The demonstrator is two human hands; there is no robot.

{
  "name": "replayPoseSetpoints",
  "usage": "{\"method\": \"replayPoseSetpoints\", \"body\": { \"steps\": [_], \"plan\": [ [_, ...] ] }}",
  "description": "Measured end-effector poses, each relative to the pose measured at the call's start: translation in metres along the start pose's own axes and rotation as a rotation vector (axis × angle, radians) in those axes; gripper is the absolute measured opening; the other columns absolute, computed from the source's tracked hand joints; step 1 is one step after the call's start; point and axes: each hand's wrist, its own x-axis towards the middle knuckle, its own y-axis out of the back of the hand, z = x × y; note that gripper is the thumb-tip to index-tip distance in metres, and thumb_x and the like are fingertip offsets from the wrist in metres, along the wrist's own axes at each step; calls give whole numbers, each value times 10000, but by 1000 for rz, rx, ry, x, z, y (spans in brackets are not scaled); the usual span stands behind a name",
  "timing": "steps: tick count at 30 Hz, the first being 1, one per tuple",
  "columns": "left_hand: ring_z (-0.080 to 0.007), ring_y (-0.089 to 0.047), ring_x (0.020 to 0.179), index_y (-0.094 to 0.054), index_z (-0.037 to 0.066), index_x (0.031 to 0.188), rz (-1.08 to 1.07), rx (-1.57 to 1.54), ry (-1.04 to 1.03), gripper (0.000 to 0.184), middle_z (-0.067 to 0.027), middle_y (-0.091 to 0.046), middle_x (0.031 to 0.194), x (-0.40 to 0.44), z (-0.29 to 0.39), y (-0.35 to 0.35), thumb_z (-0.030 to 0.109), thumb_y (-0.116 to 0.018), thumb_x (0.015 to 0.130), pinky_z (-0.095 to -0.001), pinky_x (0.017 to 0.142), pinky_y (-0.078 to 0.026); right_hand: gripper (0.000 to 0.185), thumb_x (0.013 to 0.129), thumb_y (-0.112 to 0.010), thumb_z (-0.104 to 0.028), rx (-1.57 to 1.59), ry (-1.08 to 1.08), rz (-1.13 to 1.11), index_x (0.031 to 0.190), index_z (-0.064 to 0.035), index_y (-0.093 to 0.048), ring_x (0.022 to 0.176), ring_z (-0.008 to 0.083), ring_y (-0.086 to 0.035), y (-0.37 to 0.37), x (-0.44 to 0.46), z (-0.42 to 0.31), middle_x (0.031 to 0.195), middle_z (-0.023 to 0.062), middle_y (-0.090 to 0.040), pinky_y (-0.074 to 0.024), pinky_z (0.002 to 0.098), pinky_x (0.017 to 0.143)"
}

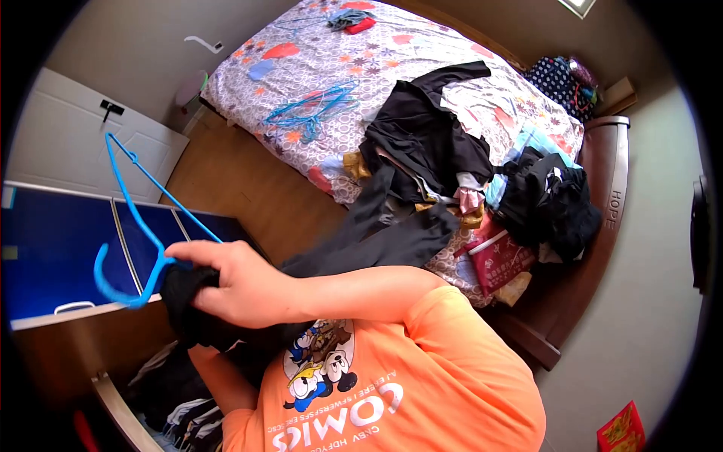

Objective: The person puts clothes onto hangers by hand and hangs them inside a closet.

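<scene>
My right hand (pixel 245 282) reaches across my body to the left, with its fingers closed on a black garment (pixel 188 297) by the neck of a blue hanger (pixel 135 215). The hanger's hook points down and left, and its frame rises toward the door. Long dark cloth (pixel 369 245), blurred by motion, stretches from behind my right arm toward the bed. Of my left arm (pixel 222 377), only the forearm shows; the black cloth hides my left hand, so its fingers cannot be seen.
A patterned bed (pixel 248 98) holds several blue hangers (pixel 316 105), a black top (pixel 422 124), a black clothes pile (pixel 546 203) and a dark red bag (pixel 497 260). Blue cabinet doors (pixel 60 248) stand at left, above clothes (pixel 188 418) in an open compartment. The wooden headboard (pixel 602 226) is at right.
</scene>
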Motion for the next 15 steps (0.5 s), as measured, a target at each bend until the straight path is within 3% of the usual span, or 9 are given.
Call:
{"method": "replayPoseSetpoints", "body": {
  "steps": [7, 8, 10, 12, 13, 15],
  "plan": [
    [-171, -543, 1016, -474, -31, 1222, 178, 238, 155, 554, -96, -581, 1105, -49, 6, -6, 164, -716, 763, -299, 906, -407, 405, 719, -625, 26, -202, -16, 42, 1121, 6, -588, 845, 68, -547, 29, -7, 14, 895, 27, -627, -455, 227, 762],
    [-137, -554, 963, -549, -41, 1138, 259, 286, 176, 393, -56, -615, 1035, -48, 6, -13, 119, -666, 799, -277, 876, -417, 413, 706, -623, 42, -275, -51, 57, 1116, 6, -598, 852, 63, -544, 36, -12, 12, 910, 18, -626, -450, 221, 765],
    [-136, -555, 960, -559, -44, 1118, 292, 414, 239, 311, -45, -615, 1032, -50, 0, -9, 62, -609, 830, -276, 874, -419, 427, 683, -593, 27, -280, -122, 118, 1109, 3, -601, 809, 94, -581, 48, -21, 23, 873, 67, -659, -463, 236, 757],
    [-123, -556, 950, -577, -46, 1075, 302, 647, 220, 236, -41, -623, 1015, -46, -4, -13, 13, -563, 846, -268, 864, -424, 437, 680, -609, 29, -267, -195, 199, 1117, 16, -604, 796, 72, -549, 55, -32, 27, 883, 30, -634, -449, 213, 731],
    [-134, -566, 967, -590, -19, 1055, 324, 803, 221, 224, -71, -633, 1019, -45, -5, -12, 7, -567, 833, -262, 859, -426, 439, 678, -616, 28, -288, -203, 218, 1117, 16, -607, 793, 73, -547, 59, -36, 29, 894, 29, -628, -446, 209, 723],
    [-240, -589, 923, -603, 13, 1004, 430, 1108, 120, 232, -109, -620, 954, -42, -5, -16, -9, -587, 774, -315, 820, -453, 455, 667, -629, 31, -305, -202, 238, 1122, 8, -611, 792, 69, -539, 67, -45, 34, 924, 26, -613, -439, 206, 703]
  ]
}}
